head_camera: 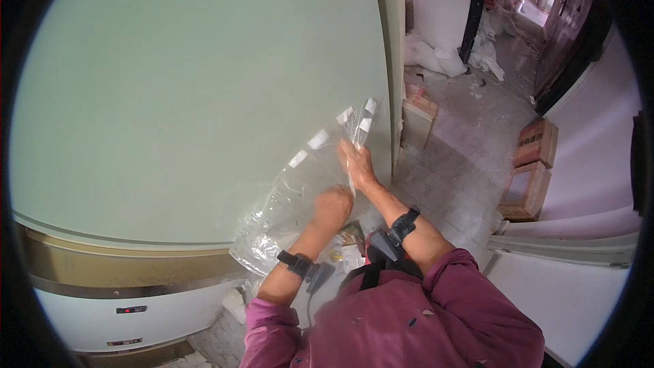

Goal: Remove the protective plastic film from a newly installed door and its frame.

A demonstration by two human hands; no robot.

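Observation:
A clear plastic sheet (294,199) hangs crumpled in front of a broad pale green panel (194,92). Several white patches, perhaps tape, line its upper edge. My right hand (359,166) grips gathered folds of the film near its right side. Lower and slightly to the left, my left hand (333,208) is curled into a fist at the film; motion blur hides its fingertips. Loose film spreads down to the left, past my left forearm. Each forearm wears a black strap with a small device on it.
Below the panel lies a white unit (127,312) with small displays. Cardboard boxes (534,143) stand against the right wall; another box (421,112) leans by the panel's edge. White sacks (434,56) lie near a doorway. Small items (350,250) sit below my hands.

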